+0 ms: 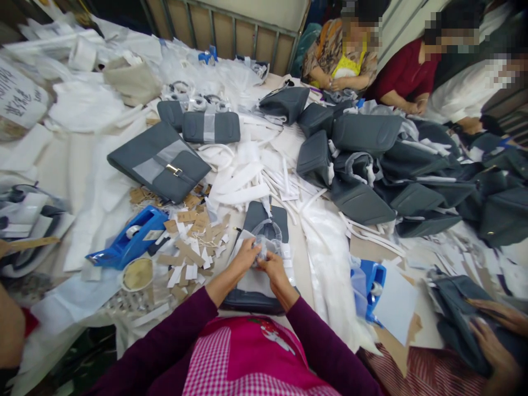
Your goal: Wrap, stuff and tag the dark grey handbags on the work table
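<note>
A grey handbag lies flat in front of me, partly covered with white paper. Both my hands meet over its middle. My left hand pinches a crumpled piece of clear plastic wrap on the bag. My right hand grips the same wrap from the right, fingers closed. A blue tape dispenser sits to the left, beside a scatter of brown paper tags.
Another grey bag with a gold clasp lies at left centre. A heap of grey bags fills the right side. A second blue dispenser is at my right. Other people sit across the table; a neighbour's hands hold a bag at lower right.
</note>
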`<state>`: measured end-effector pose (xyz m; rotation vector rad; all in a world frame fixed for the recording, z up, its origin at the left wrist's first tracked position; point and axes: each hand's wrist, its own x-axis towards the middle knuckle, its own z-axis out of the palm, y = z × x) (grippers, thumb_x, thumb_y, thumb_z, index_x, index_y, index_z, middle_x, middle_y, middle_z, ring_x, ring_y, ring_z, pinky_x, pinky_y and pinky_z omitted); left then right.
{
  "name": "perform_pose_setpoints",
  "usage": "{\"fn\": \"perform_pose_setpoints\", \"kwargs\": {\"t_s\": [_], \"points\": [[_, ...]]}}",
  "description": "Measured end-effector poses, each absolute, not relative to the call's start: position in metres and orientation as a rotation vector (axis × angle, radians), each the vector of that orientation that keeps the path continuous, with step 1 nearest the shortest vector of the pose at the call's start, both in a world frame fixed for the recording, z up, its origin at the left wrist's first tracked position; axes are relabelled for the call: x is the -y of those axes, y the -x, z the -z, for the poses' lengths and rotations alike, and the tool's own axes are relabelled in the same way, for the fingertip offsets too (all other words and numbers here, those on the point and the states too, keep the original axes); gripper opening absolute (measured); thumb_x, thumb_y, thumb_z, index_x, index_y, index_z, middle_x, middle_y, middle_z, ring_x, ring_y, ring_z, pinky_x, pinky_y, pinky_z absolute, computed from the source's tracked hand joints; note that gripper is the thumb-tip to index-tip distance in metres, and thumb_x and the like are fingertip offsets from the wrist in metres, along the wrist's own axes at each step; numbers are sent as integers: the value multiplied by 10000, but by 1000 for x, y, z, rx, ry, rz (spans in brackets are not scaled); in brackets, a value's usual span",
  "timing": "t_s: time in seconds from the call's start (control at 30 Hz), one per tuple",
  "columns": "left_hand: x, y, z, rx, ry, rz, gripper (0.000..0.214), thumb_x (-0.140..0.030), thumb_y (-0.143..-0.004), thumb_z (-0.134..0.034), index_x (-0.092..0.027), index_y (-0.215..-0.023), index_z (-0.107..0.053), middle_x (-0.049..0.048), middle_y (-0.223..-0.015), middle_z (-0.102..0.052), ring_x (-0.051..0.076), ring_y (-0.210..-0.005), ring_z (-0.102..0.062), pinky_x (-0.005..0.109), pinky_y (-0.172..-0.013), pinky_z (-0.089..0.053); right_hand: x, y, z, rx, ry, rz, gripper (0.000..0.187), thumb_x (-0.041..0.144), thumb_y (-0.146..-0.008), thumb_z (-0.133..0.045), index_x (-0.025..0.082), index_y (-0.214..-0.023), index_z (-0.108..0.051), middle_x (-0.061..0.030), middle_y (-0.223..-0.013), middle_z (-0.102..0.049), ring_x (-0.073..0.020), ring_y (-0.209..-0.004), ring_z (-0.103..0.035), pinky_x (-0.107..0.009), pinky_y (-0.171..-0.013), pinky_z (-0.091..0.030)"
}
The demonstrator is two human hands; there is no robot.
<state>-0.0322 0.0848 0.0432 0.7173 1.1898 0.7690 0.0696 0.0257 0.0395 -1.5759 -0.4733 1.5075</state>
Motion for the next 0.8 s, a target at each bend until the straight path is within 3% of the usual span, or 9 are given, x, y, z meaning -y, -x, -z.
{"fn": "perform_pose_setpoints", "kwargs": {"t_s": [0.1,0.2,0.33,0.47,0.6,0.7,0.8], "points": [[-87,60,-51,-1389,-1233,-783,348,-189,-645,-699,-189,-976,-593,93,-1143,-538,282,-1220,-415,387,-1075,-279,-24,-71,-42,442,1572,-1504,226,276,-565,-665,185,-771,-652,-13,-726,-611,-144,-635,-528,-298,-640,-480],[-85,83,-43,-1573,-1514,-580,409,-254,-556,-787,-178,-878,-547,118,-1061,-532,370,-1199,-399,486,-1073,-244,-23,-63,-41,431,1563,-1469,226,293,-555,-671,177,-746,-638,-7,-713,-613,-141,-636,-523,-300,-651,-478],[-75,89,-28,-1620,-1470,-377,355,-197,-517,-785,-191,-720,-493,106,-945,-545,379,-1097,-467,476,-1002,-315,-17,-49,-30,391,1573,-1446,253,310,-533,-661,184,-747,-614,6,-688,-612,-144,-612,-510,-299,-630,-470],[-65,89,-33,-1537,-1414,-615,260,-256,-615,-741,-183,-800,-574,75,-967,-575,283,-1020,-526,417,-968,-385,-9,-46,-16,458,1631,-1442,254,324,-557,-628,193,-775,-622,11,-699,-616,-145,-610,-509,-286,-627,-458],[-65,88,-41,-1218,-799,-682,295,-423,-786,-636,-162,-924,-652,68,-848,-664,192,-759,-630,306,-711,-506,-8,-47,-4,571,1684,-1385,256,344,-591,-611,190,-796,-612,4,-720,-623,-153,-639,-522,-285,-642,-460],[-71,80,-38,-1137,-507,-555,279,-333,-717,-730,-115,-884,-678,59,-621,-654,179,-540,-616,278,-524,-482,-10,-45,4,740,1733,-1311,217,335,-647,-550,188,-802,-590,-12,-729,-615,-160,-651,-525,-284,-625,-459],[-75,68,-32,-1092,-487,-483,265,-226,-646,-783,-99,-862,-699,36,-495,-609,169,-414,-571,272,-440,-454,-10,-45,9,926,1749,-1275,193,280,-673,-479,193,-811,-583,-27,-758,-602,-167,-659,-517,-299,-628,-463]]}}
